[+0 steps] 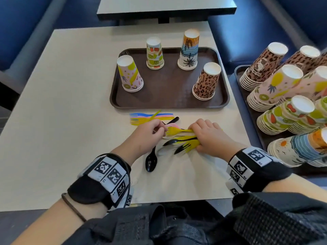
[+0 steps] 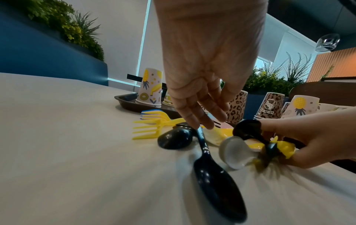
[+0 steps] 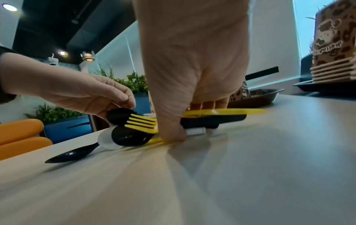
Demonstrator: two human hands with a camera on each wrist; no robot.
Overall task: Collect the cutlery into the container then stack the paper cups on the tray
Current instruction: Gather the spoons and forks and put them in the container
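At the table's near edge, the right hand (image 1: 208, 137) curls its fingers round a bundle of plastic cutlery (image 1: 178, 138), while the left hand (image 1: 150, 131) pinches at the fork tips. One black spoon (image 1: 151, 160) lies loose beside them. The mixed handles could slip and scatter. Beyond, the tray (image 1: 168, 101) holds upturned cups; no container shows.

Cutlery loose on our table, cups on the tray

We see a bundle (image 1: 178, 138) of yellow, black and white plastic cutlery, one black spoon (image 1: 151, 160) beside it, coloured forks (image 1: 150, 117) near the brown tray (image 1: 168, 101), where four upturned paper cups (image 1: 130, 73) stand apart.
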